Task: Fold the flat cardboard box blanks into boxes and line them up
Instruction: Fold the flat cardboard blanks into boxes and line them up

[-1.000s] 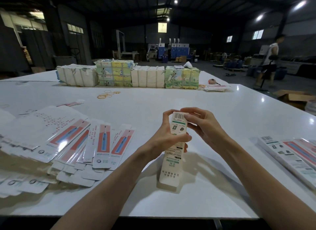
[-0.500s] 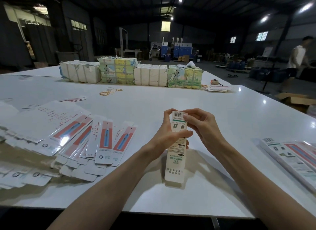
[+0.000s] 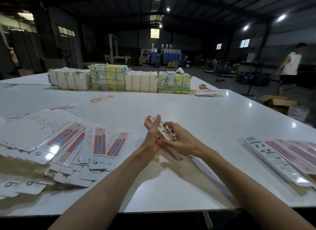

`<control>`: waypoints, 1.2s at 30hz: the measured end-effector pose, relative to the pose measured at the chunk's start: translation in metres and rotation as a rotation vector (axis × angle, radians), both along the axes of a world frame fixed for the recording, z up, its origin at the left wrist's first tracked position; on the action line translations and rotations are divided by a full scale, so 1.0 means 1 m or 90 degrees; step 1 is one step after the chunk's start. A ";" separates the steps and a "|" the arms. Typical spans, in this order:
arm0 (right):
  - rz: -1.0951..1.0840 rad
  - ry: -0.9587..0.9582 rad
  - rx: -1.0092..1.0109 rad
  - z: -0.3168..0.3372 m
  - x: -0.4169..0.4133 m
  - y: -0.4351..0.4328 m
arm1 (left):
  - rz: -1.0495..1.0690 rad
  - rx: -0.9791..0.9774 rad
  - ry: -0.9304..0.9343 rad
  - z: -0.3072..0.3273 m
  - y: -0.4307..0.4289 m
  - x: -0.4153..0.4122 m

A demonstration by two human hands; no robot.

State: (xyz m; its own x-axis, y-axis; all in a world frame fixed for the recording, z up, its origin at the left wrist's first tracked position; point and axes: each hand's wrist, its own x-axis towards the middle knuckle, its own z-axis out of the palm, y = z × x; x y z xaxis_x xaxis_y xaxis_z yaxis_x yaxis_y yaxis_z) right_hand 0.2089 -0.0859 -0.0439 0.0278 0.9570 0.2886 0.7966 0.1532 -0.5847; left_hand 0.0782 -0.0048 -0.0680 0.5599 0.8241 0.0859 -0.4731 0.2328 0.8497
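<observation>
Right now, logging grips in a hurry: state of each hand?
Left hand: holding the box.
Right hand: holding the same box.

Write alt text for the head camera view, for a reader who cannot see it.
The right hand grips a narrow printed box, tilted, over a white table, with the left hand against its side. Flat box blanks lie fanned at the left; finished boxes lie side by side at the right.

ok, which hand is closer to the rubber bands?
Left. The rubber bands lie up and left of both hands. The left hand holds the box on the side facing them; the right hand grips the box from the other side, farther off.
</observation>
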 end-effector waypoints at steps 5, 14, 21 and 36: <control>-0.049 0.033 0.032 0.006 0.006 -0.028 | -0.016 0.148 0.169 -0.001 -0.006 -0.006; -0.369 -0.221 -0.047 -0.004 0.092 -0.109 | -0.027 0.429 0.386 -0.005 -0.017 -0.010; -0.534 -0.543 -0.120 -0.022 0.134 -0.169 | -0.058 0.484 0.474 -0.008 -0.017 -0.011; -0.386 -0.487 0.114 0.020 0.065 -0.095 | 0.271 0.558 1.135 0.064 0.014 -0.090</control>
